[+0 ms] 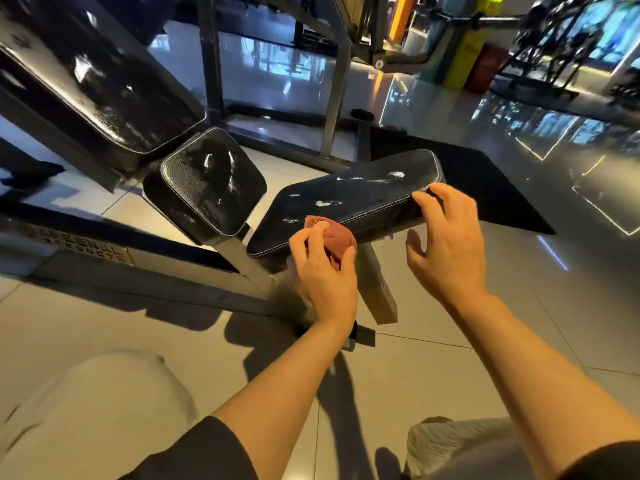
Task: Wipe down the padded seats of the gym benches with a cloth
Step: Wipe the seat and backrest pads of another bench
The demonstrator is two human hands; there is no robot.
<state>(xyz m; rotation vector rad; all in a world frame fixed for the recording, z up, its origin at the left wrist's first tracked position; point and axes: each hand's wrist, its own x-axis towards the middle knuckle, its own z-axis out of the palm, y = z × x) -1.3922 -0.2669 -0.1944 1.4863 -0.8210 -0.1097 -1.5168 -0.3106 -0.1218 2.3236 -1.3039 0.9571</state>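
The left hand (323,271) has its grip curled tight around a small red-brown woven cloth (334,237), bunched into a ball. The fingers and thumb wrap over the cloth, and the cloth touches the near edge of a long black padded seat with white stitching (353,199). This seat has white smears on its top, just past the cloth.

To the right of that grip, the right hand (446,244) is held with its fingers spread and a little bent. It holds nothing. Its fingertips (420,199) touch the near right corner of the same long seat.

To the left of the cloth, close by, sits a small black square padded seat (207,181), tilted, with white streaks on it. Further up and left is a big black padded backrest (93,84), sloped, also with white marks. Both sit on a grey metal frame (242,261).

Under the hands is a shiny pale tiled floor (433,358). Beyond the long seat lies a dark floor mat (485,188). Near the bottom right, by the right arm, is a crinkled white plastic bag (460,445). Far off at the top there are blurry gym machines.
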